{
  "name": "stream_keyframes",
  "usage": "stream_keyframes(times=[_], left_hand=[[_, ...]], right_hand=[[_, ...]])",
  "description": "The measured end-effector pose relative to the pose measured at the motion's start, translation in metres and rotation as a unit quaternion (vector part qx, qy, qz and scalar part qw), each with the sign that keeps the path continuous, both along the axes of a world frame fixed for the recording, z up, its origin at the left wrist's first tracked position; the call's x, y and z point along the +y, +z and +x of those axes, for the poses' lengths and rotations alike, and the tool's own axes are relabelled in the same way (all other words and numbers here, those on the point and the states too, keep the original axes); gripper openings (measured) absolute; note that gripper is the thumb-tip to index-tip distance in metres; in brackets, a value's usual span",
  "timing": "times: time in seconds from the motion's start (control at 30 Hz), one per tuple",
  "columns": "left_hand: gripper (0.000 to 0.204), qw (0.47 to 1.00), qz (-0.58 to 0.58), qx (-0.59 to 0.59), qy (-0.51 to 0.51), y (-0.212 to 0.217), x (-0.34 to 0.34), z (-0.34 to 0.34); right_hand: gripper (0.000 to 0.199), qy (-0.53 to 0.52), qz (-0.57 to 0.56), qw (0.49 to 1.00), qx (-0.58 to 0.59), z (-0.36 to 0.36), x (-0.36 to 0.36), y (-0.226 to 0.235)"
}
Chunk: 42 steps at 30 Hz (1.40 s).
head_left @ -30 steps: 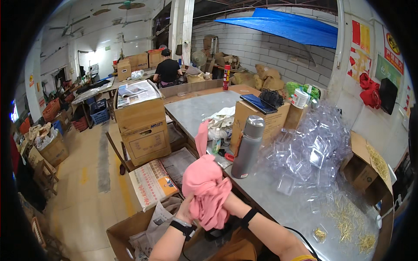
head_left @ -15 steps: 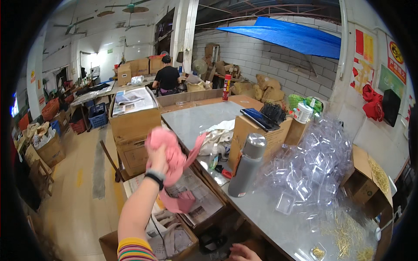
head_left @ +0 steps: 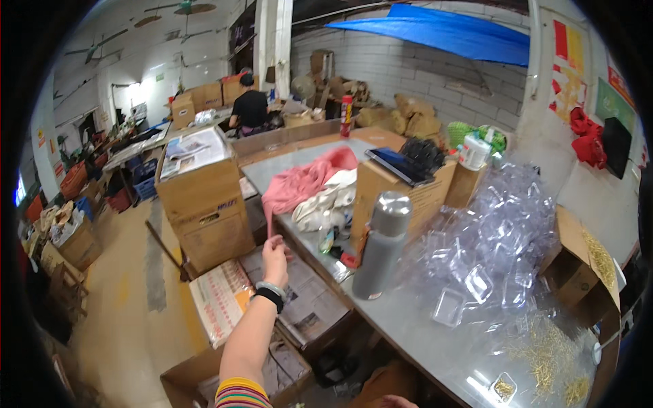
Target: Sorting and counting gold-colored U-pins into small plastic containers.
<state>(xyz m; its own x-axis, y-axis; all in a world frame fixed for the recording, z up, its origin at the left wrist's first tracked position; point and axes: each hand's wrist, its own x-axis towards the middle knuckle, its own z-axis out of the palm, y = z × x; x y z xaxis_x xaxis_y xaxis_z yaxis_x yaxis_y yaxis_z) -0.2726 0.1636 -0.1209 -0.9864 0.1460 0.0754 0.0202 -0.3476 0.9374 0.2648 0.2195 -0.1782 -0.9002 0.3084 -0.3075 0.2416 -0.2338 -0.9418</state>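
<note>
"How far along do things look?"

"The bulk of the pink cloth (head_left: 309, 178) lies on the surface (head_left: 408, 336), just beyond the left hand (head_left: 275, 262) and against a white cloth (head_left: 333, 204). What's left is one narrow strip, hanging over the edge down to that hand's fingertips."

"Is the hand gripping it?"

"I can't tell; the fingers are bent at the strip's end, either pinching it or just letting go. The right hand (head_left: 396, 402) barely shows at the lower edge, so I can't tell its state either."

"And around it?"

"Right of the left hand stands a grey flask (head_left: 382, 248); farther right, a heap of clear plastic trays (head_left: 493, 234) and gold-coloured strands (head_left: 542, 367). Left and beyond are stacked cardboard boxes (head_left: 212, 234); just below it, newspaper (head_left: 309, 299)."

"The room?"

"Well beyond the hand, a person in black (head_left: 249, 110) faces away, and a blue tarp (head_left: 442, 37) hangs by a block wall (head_left: 422, 85)."
</note>
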Motion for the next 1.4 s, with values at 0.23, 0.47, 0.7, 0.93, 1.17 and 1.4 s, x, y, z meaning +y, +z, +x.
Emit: stream_keyframes(times=[0.23, 0.47, 0.7, 0.93, 1.17, 1.4], left_hand=[[0.027, 0.995, -0.060, -0.057, 0.062, -0.066, -0.056, 0.029], [0.026, 0.976, -0.053, 0.211, 0.006, 0.045, -0.049, 0.193], [0.020, 0.838, -0.145, 0.414, -0.325, 0.021, 0.019, 0.401], [0.045, 0.602, -0.186, 0.610, -0.480, 0.058, 0.072, 0.474], [0.070, 0.493, -0.233, 0.687, -0.480, 0.043, 0.137, 0.526], [0.066, 0.451, -0.288, 0.723, -0.437, 0.029, 0.132, 0.528]], right_hand=[[0.046, -0.001, -0.009, 1.000, -0.027, 0.013, 0.011, -0.017], [0.042, -0.056, 0.033, 0.997, 0.047, 0.033, 0.021, 0.040], [0.028, -0.204, 0.423, 0.883, -0.009, 0.152, 0.042, 0.130], [0.018, -0.346, 0.590, 0.696, -0.221, 0.282, 0.091, 0.170], [0.025, -0.225, 0.570, 0.767, -0.190, 0.313, 0.137, 0.175], [0.024, -0.114, 0.626, 0.748, -0.191, 0.242, 0.245, 0.132]])
